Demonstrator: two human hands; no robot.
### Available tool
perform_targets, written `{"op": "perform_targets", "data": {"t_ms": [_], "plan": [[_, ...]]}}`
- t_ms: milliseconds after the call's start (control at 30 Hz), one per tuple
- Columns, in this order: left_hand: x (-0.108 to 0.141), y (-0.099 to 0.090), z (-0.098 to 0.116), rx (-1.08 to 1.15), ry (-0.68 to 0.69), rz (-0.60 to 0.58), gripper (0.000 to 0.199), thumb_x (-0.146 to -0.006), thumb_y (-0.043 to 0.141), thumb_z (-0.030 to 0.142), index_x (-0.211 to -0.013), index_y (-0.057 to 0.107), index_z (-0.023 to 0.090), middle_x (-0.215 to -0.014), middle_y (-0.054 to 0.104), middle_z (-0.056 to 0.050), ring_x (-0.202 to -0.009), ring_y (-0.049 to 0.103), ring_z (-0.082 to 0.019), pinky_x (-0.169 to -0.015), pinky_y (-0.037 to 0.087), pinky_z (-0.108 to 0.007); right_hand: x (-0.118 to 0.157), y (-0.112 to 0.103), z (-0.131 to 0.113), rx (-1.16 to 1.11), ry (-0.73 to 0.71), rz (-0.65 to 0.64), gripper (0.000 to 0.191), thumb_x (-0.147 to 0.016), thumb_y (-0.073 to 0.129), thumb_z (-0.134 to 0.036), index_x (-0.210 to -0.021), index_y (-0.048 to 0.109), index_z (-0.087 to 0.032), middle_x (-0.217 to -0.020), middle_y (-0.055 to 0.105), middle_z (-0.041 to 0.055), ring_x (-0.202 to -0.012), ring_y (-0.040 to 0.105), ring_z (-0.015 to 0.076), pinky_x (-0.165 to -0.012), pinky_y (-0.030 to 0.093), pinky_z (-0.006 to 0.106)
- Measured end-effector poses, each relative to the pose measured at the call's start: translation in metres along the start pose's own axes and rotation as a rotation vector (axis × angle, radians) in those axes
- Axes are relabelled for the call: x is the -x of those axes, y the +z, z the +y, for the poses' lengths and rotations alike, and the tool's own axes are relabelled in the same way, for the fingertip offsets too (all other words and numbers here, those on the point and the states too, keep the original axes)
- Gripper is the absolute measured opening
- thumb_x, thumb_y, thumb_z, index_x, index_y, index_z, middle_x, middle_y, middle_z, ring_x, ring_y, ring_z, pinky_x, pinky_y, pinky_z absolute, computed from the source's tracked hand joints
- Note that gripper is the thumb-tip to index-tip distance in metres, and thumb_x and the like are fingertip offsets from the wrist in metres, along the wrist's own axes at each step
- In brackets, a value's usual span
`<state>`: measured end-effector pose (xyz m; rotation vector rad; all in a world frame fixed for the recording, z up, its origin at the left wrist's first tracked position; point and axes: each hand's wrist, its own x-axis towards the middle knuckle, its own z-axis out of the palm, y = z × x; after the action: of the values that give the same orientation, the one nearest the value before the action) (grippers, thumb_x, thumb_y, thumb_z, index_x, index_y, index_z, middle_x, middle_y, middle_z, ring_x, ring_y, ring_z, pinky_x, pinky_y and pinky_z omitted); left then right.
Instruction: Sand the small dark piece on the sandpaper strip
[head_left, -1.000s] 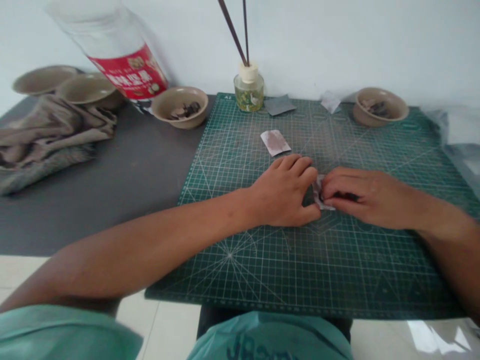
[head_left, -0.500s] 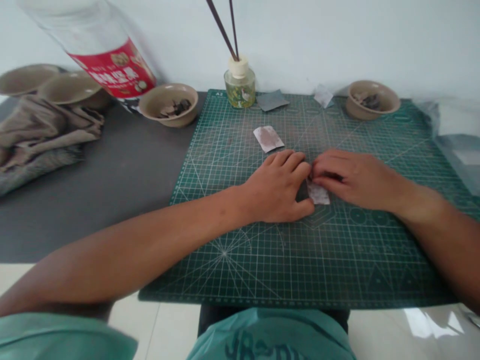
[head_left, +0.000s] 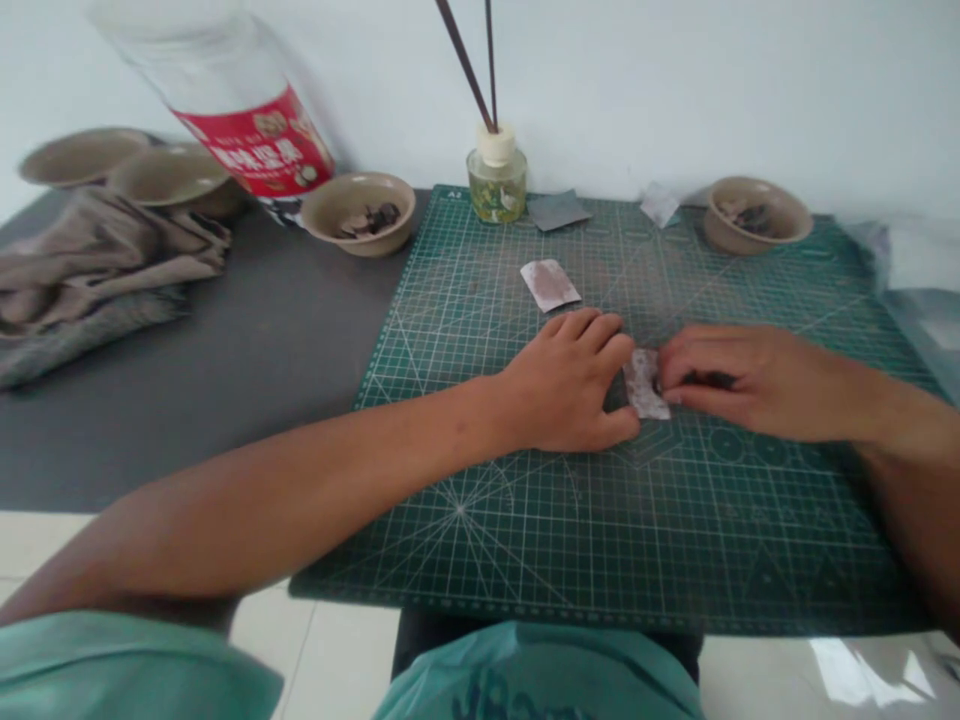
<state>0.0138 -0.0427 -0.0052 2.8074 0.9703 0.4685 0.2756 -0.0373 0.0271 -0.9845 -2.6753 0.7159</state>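
Observation:
A small mottled whitish sheet (head_left: 646,384), its kind not clear to me, lies on the green cutting mat (head_left: 540,560) between my hands. My left hand (head_left: 574,385) rests palm down at the sheet's left edge, thumb spread apart from the fingers. At the right edge, my right hand (head_left: 720,380) has thumb and fingers pinched together over the sheet. A dark bit shows at those fingertips, too small and covered to name. Just beyond my left hand lies another small sheet (head_left: 551,285), white with a brown smudged middle.
Bowls with small brown pieces stand at the back, one left (head_left: 358,215) and one right (head_left: 757,215). Between them are a reed diffuser (head_left: 497,185), a grey sheet (head_left: 559,210) and a pale scrap (head_left: 660,204). A red-labelled jar (head_left: 259,140) and crumpled cloth (head_left: 112,240) are left.
My right hand has slid to the right across the small sheet, uncovering more of it. My left hand keeps its place at the sheet's left edge. The whole view has shifted slightly.

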Motion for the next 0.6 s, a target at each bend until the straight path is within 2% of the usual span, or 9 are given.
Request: {"op": "perform_targets", "data": {"t_ms": [67,200,233,367,433,533,600], "plan": [[0.0,-0.0001,0.0001,0.005,0.008,0.0,0.052,-0.1,0.06,0.053,-0.133,0.063,0.013,-0.157,0.061,-0.021,-0.149,0.053,-0.04,-0.129,0.041,-0.054,0.0002,0.0036,-0.0028,-0.034,-0.029,-0.027,0.019,-0.109,0.062,-0.04,-0.098,0.074,-0.03,-0.097,0.077,0.003,-0.083,0.073,0.0236,-0.074,0.055,0.038],[-0.0001,-0.0007,0.0,-0.007,0.0,-0.001,0.05,-0.1,0.059,0.05,-0.133,0.063,0.012,-0.155,0.061,-0.021,-0.148,0.054,-0.04,-0.129,0.041,-0.053,-0.0039,0.0068,0.0001,0.11,0.024,0.169,0.018,-0.107,0.06,-0.037,-0.099,0.073,-0.028,-0.104,0.076,0.0061,-0.094,0.073,0.0282,-0.082,0.054,0.043],[-0.0002,-0.0008,-0.0001,-0.012,-0.004,-0.004,0.051,-0.099,0.06,0.049,-0.133,0.063,0.011,-0.156,0.061,-0.021,-0.148,0.054,-0.04,-0.13,0.041,-0.053,-0.004,0.005,0.0018,0.131,0.047,0.183,0.017,-0.105,0.061,-0.036,-0.098,0.073,-0.028,-0.102,0.075,0.0063,-0.092,0.072,0.0285,-0.081,0.053,0.043],[-0.0003,-0.0008,-0.0001,-0.008,0.006,-0.006,0.053,-0.099,0.06,0.051,-0.134,0.063,0.011,-0.156,0.061,-0.022,-0.147,0.054,-0.04,-0.129,0.042,-0.053,-0.0007,0.0007,0.001,0.027,0.019,0.051,0.016,-0.105,0.063,-0.038,-0.096,0.074,-0.029,-0.096,0.076,0.0038,-0.083,0.072,0.0256,-0.075,0.052,0.04],[-0.0004,-0.0007,-0.0002,0.001,0.014,-0.003,0.052,-0.1,0.059,0.051,-0.133,0.063,0.011,-0.155,0.062,-0.022,-0.147,0.055,-0.04,-0.129,0.042,-0.053,-0.002,0.0041,-0.0017,-0.01,-0.013,0.026,0.017,-0.107,0.063,-0.039,-0.097,0.074,-0.03,-0.098,0.077,0.0031,-0.085,0.073,0.0248,-0.075,0.053,0.039],[-0.0006,-0.0007,-0.0005,0.001,0.012,0.005,0.048,-0.099,0.06,0.049,-0.13,0.063,0.013,-0.154,0.062,-0.022,-0.146,0.055,-0.04,-0.128,0.042,-0.054,-0.0072,0.0068,-0.0001,0.084,0.013,0.136,0.016,-0.106,0.061,-0.037,-0.1,0.073,-0.029,-0.105,0.077,0.0052,-0.095,0.073,0.028,-0.082,0.053,0.041],[-0.0006,-0.0006,-0.0008,-0.007,0.002,0.006,0.047,-0.099,0.061,0.048,-0.129,0.063,0.013,-0.154,0.062,-0.022,-0.146,0.054,-0.04,-0.128,0.042,-0.056,-0.0079,0.003,0.0033,0.165,0.063,0.194,0.016,-0.105,0.06,-0.036,-0.097,0.072,-0.029,-0.102,0.075,0.006,-0.093,0.072,0.0293,-0.081,0.053,0.043]]}}
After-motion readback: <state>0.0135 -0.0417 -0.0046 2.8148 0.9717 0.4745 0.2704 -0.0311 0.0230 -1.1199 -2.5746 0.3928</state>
